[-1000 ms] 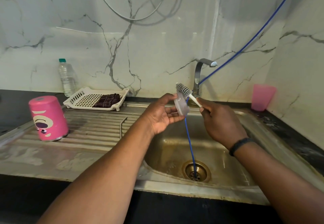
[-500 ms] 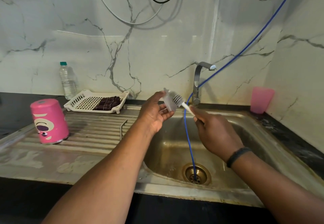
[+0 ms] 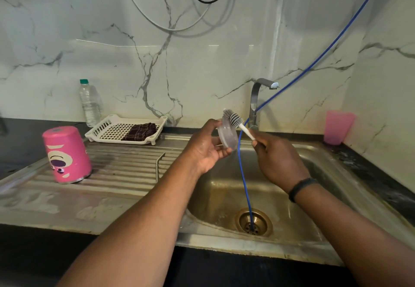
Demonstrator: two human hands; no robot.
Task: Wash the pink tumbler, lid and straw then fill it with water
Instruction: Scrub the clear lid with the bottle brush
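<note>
Sink basin: steel, near right; brass drain in its floor.
Blue hose: runs from the drain up past the tap, then away to the upper right along the wall.
Draining board: ribbed steel, left of the basin.
Straw: thin bent piece lying on the draining board, near the basin edge; detail unclear.
Pink tumbler: upside down on the draining board, far left, printed face toward the viewer.
Left hand: over the basin's far left edge, fingers and thumb curled round the lid.
Lid: clear, round, held on edge.
Right hand: just right of the lid, clamped on the brush handle; dark band on the wrist.
Brush: white handle, grey bristle head lying against the lid's upper rim.
Tap: behind the hands, at the wall.
White tray: far left, holding a dark checked cloth.
Water bottle: upright behind the tray.
Pink cup: far right corner of the counter.
</note>
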